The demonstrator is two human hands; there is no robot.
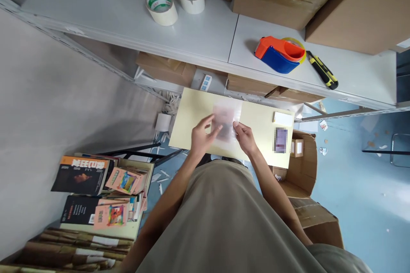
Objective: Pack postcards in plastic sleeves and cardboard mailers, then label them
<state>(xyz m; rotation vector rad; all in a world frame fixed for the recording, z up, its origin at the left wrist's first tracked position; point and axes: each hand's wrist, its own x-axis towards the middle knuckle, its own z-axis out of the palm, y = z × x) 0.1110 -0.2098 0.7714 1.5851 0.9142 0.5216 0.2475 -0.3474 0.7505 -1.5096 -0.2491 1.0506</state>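
A translucent plastic sleeve (237, 111) lies over the pale yellow tabletop (259, 126), with a pinkish, dark-bottomed flat item (223, 124), possibly a booklet, showing blurred through it. At the sleeve's right edge, my right hand (245, 137) pinches the film between thumb and fingers. My left hand (202, 135) is at the left side, its thumb reaching over the item and its fingers apart from the thumb. Whether the left fingertips press on the film is too blurred to tell.
A white box (283, 118) and a pixelated purple item (280, 140) sit at the table's right end. Above, a shelf (205, 42) carries tape rolls (162, 8), a tape dispenser (280, 54) and a utility knife (323, 70). Books (81, 175) are stacked left; an open carton (303, 166) stands right.
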